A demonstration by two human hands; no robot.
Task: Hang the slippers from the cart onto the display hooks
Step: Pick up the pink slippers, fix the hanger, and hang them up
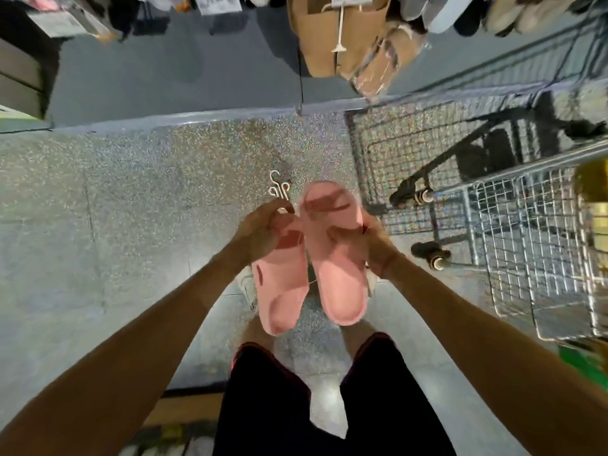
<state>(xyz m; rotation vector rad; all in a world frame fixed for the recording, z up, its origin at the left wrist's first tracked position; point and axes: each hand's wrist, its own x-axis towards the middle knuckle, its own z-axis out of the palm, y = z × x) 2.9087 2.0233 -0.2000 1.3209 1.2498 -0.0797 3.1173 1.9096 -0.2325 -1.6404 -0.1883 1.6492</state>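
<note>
Both forearms extend forward from the bottom corners of the frame and converge at its centre, above the person's black shorts [329, 406]. The left hand [260, 230] is curled over the strap end of the left pink slipper [279, 284], fingers and thumb gripping it. The right hand [368, 243] grips the right pink slipper [335, 258] at mid-length, thumb across the footbed and fingers wrapped behind the outer edge. The two slippers are held side by side, footbeds facing the camera, heels pointing down toward the person and strap ends pointing away. Their inner edges touch or nearly touch; which one cannot be told.

A white plastic hanger [279, 189] projects above the left hand, just beside the strap ends. Its lower part is covered by the fingers, so its attachment to the slippers cannot be made out. A white shoe [248, 287] on the floor is mostly hidden behind the left slipper.

The speckled floor [131, 209] lies below the hands. To the right stands the wire cart [526, 241], cut off by the frame edge, well apart from the slippers; its contents are blurred. At the top of the frame, tan slippers [329, 37] hang on a display hook [340, 31], with other footwear alongside, too blurred to identify.
</note>
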